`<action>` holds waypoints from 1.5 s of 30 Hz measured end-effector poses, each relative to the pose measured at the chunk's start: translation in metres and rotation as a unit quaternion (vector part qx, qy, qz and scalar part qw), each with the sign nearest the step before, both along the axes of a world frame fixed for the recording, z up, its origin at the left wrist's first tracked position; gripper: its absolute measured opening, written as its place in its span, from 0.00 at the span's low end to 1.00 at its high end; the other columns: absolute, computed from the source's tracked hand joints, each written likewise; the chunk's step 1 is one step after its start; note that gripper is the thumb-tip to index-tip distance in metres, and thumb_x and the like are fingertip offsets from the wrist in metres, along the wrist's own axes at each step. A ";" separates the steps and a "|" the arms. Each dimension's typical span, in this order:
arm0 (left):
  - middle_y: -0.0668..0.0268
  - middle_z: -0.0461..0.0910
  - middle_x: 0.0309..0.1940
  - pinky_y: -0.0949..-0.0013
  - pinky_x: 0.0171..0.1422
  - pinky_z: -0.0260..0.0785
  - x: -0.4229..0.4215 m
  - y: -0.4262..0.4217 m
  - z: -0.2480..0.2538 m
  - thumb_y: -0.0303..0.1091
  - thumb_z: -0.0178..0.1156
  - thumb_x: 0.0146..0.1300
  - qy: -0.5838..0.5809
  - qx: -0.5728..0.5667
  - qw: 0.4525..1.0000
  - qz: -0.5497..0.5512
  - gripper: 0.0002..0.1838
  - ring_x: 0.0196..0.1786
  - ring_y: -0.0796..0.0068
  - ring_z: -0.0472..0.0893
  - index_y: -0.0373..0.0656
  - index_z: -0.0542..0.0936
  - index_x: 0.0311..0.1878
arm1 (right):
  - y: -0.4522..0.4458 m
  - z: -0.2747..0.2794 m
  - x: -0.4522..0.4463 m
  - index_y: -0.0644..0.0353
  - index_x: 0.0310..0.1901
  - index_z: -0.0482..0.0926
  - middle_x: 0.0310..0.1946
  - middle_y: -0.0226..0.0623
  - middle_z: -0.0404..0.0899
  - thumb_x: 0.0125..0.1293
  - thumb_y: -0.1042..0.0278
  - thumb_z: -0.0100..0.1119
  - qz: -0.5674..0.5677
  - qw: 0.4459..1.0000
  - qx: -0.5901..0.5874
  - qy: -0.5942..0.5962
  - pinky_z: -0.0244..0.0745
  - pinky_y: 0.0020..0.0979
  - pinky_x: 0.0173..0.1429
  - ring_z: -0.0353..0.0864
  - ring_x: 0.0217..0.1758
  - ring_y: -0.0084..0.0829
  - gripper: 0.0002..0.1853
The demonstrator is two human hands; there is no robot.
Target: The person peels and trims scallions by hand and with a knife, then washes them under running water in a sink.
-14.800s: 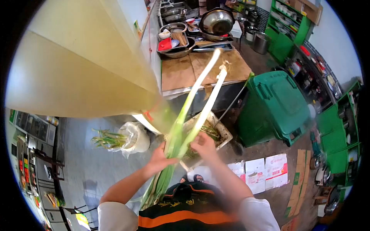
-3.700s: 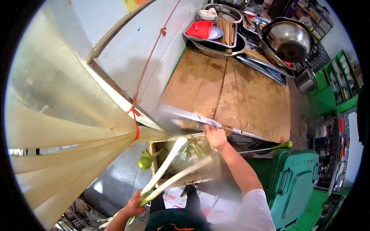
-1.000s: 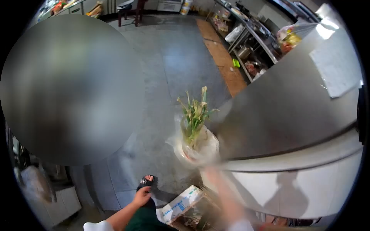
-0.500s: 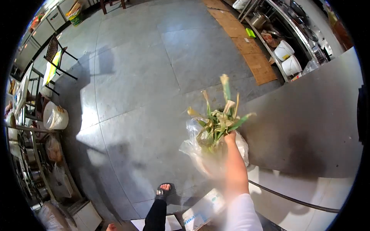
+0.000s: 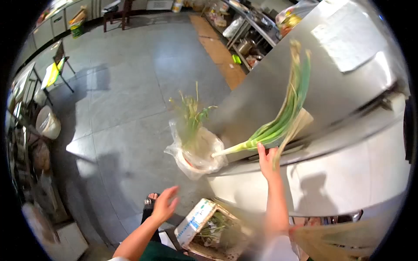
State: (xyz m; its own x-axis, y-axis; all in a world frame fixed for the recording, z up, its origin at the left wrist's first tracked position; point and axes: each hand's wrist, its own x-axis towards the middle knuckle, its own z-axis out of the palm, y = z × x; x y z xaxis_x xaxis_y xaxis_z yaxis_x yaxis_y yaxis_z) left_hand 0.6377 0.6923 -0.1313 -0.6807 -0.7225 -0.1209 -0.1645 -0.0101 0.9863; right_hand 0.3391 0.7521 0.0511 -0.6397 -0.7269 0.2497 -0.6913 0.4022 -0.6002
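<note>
My right hand point(image 5: 266, 157) grips a long green onion point(image 5: 270, 135), its white stem pointing left and its leaves rising to the upper right. The stem's tip is beside a clear plastic bag point(image 5: 204, 167) on the floor. More green onions point(image 5: 190, 117) stand upright in that bag, blurred. My left hand point(image 5: 165, 204) is open and empty, fingers apart, left of a white foam box point(image 5: 191, 222). Green scraps point(image 5: 217, 226) lie inside the box.
A metal counter point(image 5: 339, 100) runs along the right, with a sheet of paper point(image 5: 348, 37) on it. Shelves point(image 5: 244, 26) hold pots at the back. A white bucket point(image 5: 48, 122) and a chair point(image 5: 58, 65) stand at the left. My sandalled foot point(image 5: 151, 200) is on the floor.
My right hand has moved from the bunch in the bag to the right, now with one green onion in it. My left hand has come into view. The view has shifted right.
</note>
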 end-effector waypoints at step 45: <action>0.64 0.65 0.54 0.56 0.59 0.51 0.085 0.305 0.252 0.75 0.39 0.42 0.493 0.355 0.791 -0.077 0.43 0.59 0.66 0.59 0.46 0.69 0.50 | 0.364 0.105 0.323 0.61 0.34 0.70 0.31 0.39 0.72 0.45 0.70 0.60 0.113 0.968 -0.221 0.041 0.70 0.35 0.39 0.73 0.37 0.39 0.13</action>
State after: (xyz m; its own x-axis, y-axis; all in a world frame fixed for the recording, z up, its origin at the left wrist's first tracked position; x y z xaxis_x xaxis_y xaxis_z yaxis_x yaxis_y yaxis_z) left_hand 0.7225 0.9973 0.1204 -0.7699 -0.6106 0.1855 0.6280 -0.6731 0.3907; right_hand 0.6618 1.1161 0.1558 -0.4409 -0.6563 0.6122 -0.7844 -0.0497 -0.6182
